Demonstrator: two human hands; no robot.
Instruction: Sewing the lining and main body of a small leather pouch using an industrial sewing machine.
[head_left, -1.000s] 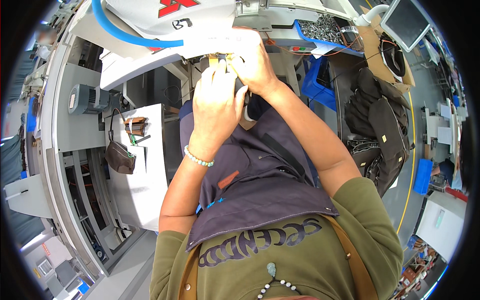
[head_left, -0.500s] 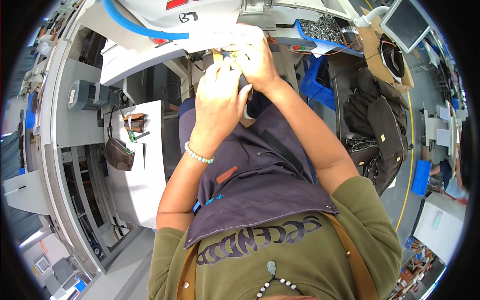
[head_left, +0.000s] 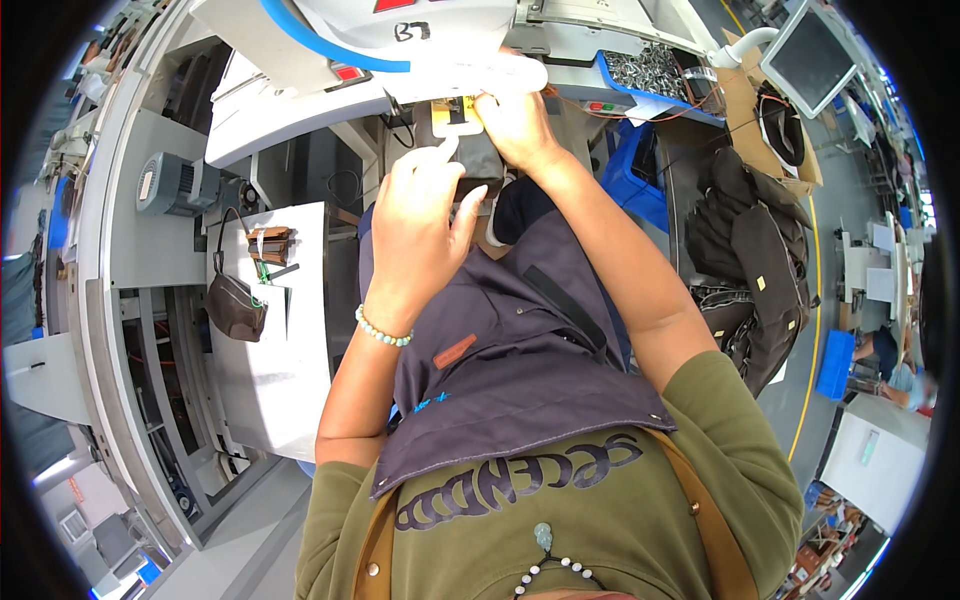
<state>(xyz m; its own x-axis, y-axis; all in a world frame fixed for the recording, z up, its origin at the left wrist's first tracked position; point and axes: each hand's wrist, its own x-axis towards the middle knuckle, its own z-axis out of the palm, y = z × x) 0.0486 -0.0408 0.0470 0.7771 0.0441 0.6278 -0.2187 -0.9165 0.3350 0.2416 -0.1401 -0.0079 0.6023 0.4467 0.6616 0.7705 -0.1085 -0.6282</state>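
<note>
Just below a white machine head (head_left: 450, 80), a dark, yellow-marked piece (head_left: 480, 158) sits between bare hands: the left hand's (head_left: 416, 215) grip spread, the right hand's (head_left: 517, 125) impossible to tell in glare. Seemingly smooth and firm, it likely handles best by its sides.

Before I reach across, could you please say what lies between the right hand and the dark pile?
In the head view: a blue bin, then a dark surface.
</note>
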